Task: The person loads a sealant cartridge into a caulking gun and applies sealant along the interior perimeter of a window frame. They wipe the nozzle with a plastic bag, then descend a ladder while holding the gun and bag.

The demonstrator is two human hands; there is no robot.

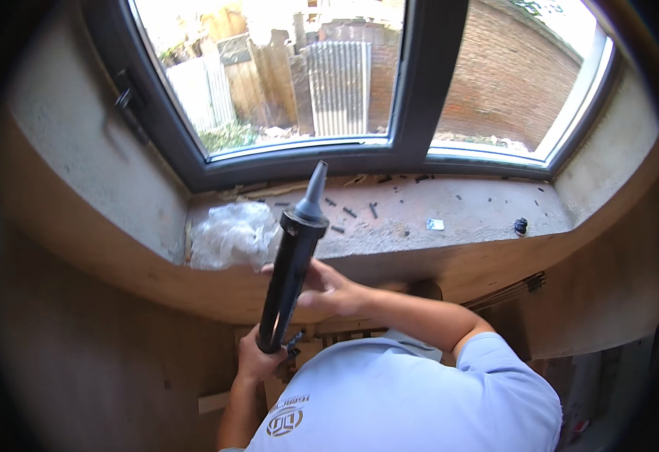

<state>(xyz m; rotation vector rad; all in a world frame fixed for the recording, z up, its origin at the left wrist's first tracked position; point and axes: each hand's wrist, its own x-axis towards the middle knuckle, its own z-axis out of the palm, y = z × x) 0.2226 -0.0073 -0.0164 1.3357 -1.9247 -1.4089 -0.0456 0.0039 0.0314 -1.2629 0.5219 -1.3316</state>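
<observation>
A black caulking gun [288,264] with a grey tapered nozzle is tilted upward in front of the window sill. My left hand [260,360] is closed round its rear end, by the handle, which is mostly hidden. Behind the barrel, my right hand [329,290] curls its fingers round the tube. One fingertip shows at the barrel's left side, and the thumb lies on the right. Beside the barrel, a crumpled clear plastic bag [231,235] rests on the sill.
The concrete sill [390,218] carries several black scraps, a small white-and-blue packet [435,224] and a black lump [521,226]. Beyond it stands a dark-framed window [429,90], with a handle [128,105] on its left. Thin dark strips [506,290] lean below the sill at right.
</observation>
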